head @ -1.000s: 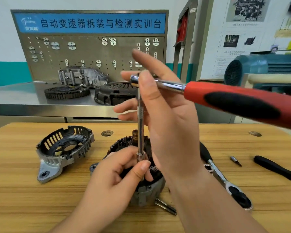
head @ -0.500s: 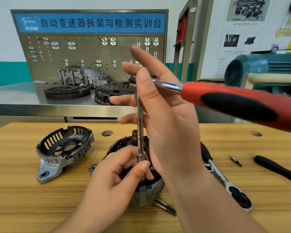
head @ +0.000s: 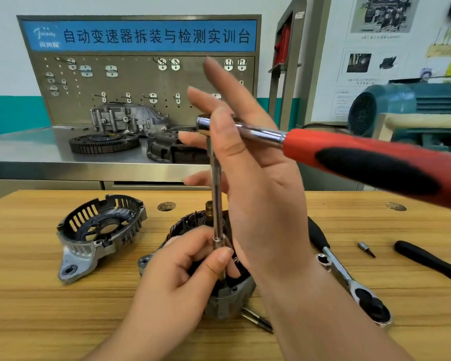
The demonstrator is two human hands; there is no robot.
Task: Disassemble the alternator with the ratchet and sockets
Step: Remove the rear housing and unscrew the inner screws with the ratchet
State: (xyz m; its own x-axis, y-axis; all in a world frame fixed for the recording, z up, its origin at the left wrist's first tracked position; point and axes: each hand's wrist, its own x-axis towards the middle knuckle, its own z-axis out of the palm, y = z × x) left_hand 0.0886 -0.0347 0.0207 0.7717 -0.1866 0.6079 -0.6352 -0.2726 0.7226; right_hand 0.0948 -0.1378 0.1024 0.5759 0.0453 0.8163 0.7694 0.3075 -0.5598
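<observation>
The ratchet (head: 362, 162) has a red handle with a black oval inset and a chrome neck. The counter (head: 37, 321) is honey-yellow, streaked with wood grain. The loose end cover (head: 99, 230) is silver-grey, black inside. The far sign (head: 141, 35) is blue, white-lettered.

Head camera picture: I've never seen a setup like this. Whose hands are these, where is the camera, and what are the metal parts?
No robot here: a person wears one camera on the head, looking down at their own hands. On the wooden table stands the alternator, a car's generator, partly opened; its removed end cover lies to the left. The right hand holds a red-handled ratchet by its head, with a long extension bar running down into the alternator. The left hand pinches the bar's lower end. A second ratchet, a small bit and a black-handled screwdriver lie on the right.
</observation>
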